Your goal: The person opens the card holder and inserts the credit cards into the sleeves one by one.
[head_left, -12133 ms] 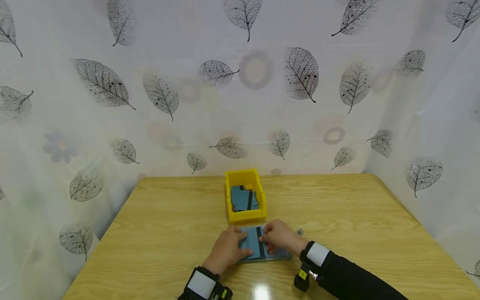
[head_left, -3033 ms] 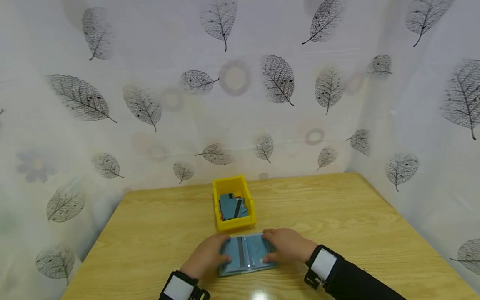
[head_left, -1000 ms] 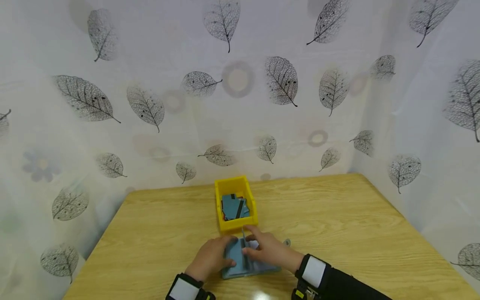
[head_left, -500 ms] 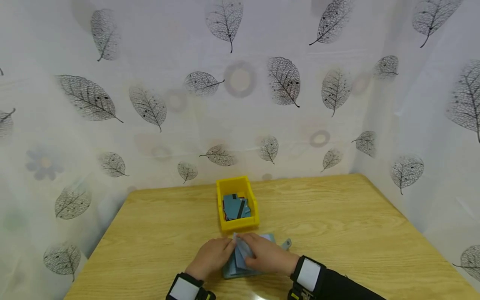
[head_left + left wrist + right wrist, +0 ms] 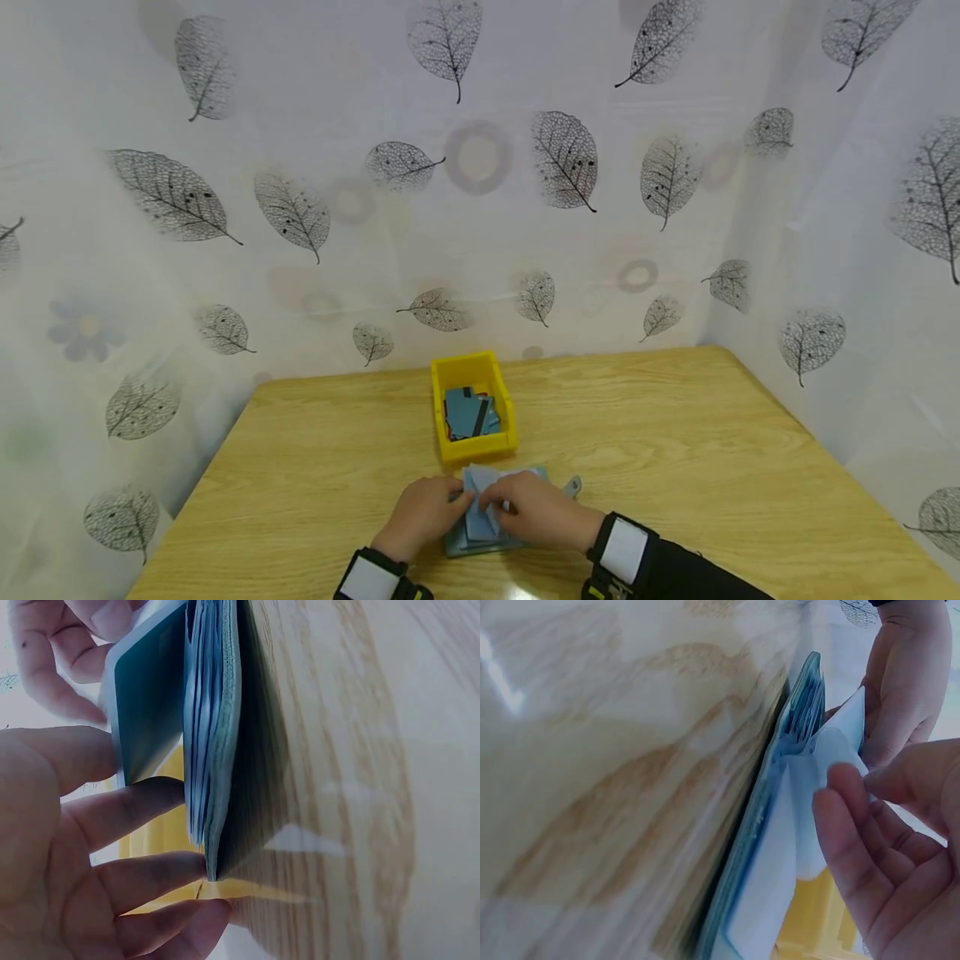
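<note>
A wooden desk point(image 5: 675, 433) carries a yellow bin point(image 5: 480, 449); just on its near side lies a card booklet point(image 5: 202, 750), between the two hands. At the booklet's left side the left hand's point(image 5: 422, 512) grip is nearly closed, thumb and forefinger pinching a raised leaf point(image 5: 150, 705). The right hand's point(image 5: 542, 508) grip, fingertips curled almost together, lies against that leaf; whether it has hold cannot be told. Blue-grey cards point(image 5: 463, 414) rest in the bin.
</note>
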`<control>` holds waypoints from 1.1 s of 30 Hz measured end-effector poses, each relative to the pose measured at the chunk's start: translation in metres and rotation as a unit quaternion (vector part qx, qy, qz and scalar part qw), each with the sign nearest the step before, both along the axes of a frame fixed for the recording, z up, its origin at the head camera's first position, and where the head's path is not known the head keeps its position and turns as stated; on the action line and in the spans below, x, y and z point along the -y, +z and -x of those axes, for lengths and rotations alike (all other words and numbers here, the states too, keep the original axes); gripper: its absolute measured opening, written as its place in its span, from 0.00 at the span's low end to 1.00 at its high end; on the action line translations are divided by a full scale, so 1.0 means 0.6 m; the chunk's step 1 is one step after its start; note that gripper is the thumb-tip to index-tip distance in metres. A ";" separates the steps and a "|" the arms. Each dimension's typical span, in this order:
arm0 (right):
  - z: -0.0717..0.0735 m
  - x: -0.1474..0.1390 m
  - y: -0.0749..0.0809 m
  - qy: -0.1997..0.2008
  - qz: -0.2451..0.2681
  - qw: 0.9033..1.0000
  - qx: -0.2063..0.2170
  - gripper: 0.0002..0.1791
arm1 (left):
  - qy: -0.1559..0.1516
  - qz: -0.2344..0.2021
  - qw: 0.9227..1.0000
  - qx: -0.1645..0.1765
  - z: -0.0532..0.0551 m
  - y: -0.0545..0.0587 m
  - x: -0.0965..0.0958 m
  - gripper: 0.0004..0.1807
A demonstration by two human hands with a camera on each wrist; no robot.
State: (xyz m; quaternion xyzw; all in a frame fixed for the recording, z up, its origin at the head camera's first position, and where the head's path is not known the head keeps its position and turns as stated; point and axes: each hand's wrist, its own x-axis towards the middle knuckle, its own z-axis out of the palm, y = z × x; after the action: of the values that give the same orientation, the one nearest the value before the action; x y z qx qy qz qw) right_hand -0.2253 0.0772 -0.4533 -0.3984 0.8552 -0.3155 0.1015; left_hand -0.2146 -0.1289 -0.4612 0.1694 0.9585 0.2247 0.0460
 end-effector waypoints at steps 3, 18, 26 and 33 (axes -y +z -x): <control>-0.001 -0.004 0.006 0.000 -0.006 1.000 -0.010 0.07 | -0.002 -0.003 1.000 -0.007 -0.001 0.001 0.000 0.15; 0.002 -0.059 0.021 -0.074 -0.077 0.994 -0.012 0.17 | 0.005 0.000 0.999 0.033 0.002 0.000 0.003 0.12; 0.003 -0.049 0.009 -0.049 -0.106 0.992 -0.056 0.07 | 0.025 0.000 0.998 0.050 0.004 0.003 0.002 0.15; 0.000 -0.025 0.001 0.012 -0.135 0.987 -0.088 0.11 | 0.075 -0.011 0.995 0.058 0.007 -0.005 0.004 0.23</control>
State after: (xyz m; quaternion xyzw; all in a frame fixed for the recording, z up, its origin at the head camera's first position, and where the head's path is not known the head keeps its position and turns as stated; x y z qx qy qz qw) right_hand -0.2250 0.0922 -0.4524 -0.4176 0.8906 -0.1599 0.0829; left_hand -0.2190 -0.1315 -0.4643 0.0843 0.9616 0.2474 0.0832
